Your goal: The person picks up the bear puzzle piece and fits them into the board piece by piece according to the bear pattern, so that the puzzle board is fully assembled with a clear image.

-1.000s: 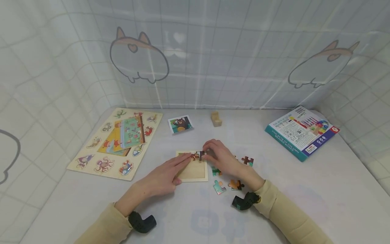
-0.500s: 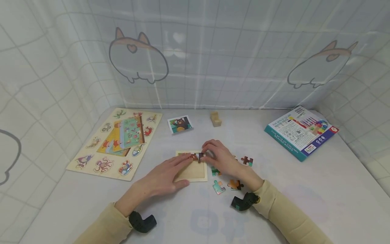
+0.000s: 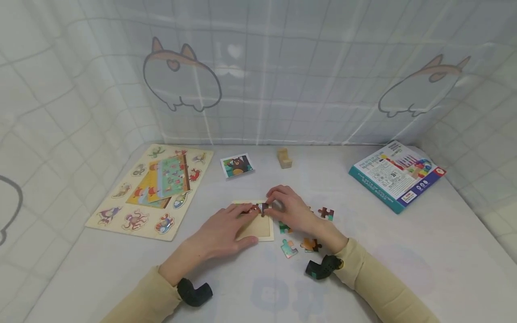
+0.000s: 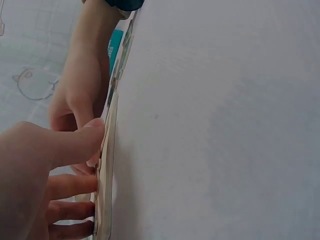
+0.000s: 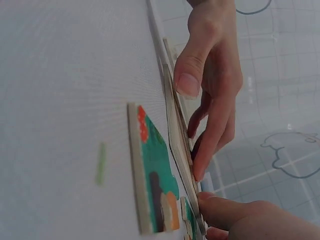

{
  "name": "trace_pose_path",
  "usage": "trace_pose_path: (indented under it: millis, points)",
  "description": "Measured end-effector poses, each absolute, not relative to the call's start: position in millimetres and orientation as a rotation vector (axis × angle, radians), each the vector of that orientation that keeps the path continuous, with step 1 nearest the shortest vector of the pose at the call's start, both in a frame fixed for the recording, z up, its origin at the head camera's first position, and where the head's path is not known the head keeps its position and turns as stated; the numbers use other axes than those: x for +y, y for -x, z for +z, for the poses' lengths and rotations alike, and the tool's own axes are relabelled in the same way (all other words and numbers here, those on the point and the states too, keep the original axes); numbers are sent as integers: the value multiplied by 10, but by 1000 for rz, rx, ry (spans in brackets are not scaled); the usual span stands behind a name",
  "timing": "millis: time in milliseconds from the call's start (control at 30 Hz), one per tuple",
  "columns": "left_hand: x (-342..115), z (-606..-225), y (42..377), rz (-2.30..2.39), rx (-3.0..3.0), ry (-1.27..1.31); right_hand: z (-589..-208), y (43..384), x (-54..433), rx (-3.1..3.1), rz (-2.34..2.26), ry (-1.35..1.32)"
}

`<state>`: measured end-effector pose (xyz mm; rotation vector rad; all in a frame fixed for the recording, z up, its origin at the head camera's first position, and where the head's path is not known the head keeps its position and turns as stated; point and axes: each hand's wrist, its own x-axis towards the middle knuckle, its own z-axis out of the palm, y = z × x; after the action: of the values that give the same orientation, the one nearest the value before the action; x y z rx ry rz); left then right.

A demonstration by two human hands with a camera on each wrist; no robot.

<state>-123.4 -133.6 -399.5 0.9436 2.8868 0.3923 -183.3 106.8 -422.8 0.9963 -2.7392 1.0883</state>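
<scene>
A shallow wooden puzzle tray (image 3: 257,229) lies on the table in front of the person, with several brown and dark jigsaw pieces along its far edge. My left hand (image 3: 218,231) rests over the tray's left side. Its fingertips press on the pieces there, and its thumb touches the near rim. At the far right corner, my right hand (image 3: 291,211) pinches a dark-and-white puzzle piece (image 3: 264,209) between thumb and fingers. The left wrist view shows the left thumb (image 4: 82,142) above the tray edge. Part of the far row is hidden under the fingers.
Loose puzzle pieces (image 3: 289,248) lie right of the tray, some beneath the right forearm. Behind stand a bear picture card (image 3: 237,166) and a small wooden block (image 3: 285,159). A sea-animal board (image 3: 159,211) bearing cards lies left; a boxed toy set (image 3: 397,175) lies right.
My left hand has shifted a little to the right over the tray, and its thumb has stretched further along the near rim. The right hand stays at the far right corner.
</scene>
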Motion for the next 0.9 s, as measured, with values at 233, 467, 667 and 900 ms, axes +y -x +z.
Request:
trace_pose_path:
  millis: [233,467,667,900]
  points:
    - [-1312,-3991,1255,479,2821,-968,-4219,1823,1074,-2745,1086,-972]
    - [-1344,-4026,1256,510,2787,-1003,-4244,1838,1062,-2711,1066,-998]
    - [-1347,-4032,1255,481,2775,-1070,-4261,1842,1061,-2700,1058,-1007]
    - [-1325,-4053,1244,452,2787,-1098,-4269,1845,1059,-2683,1065,-1018]
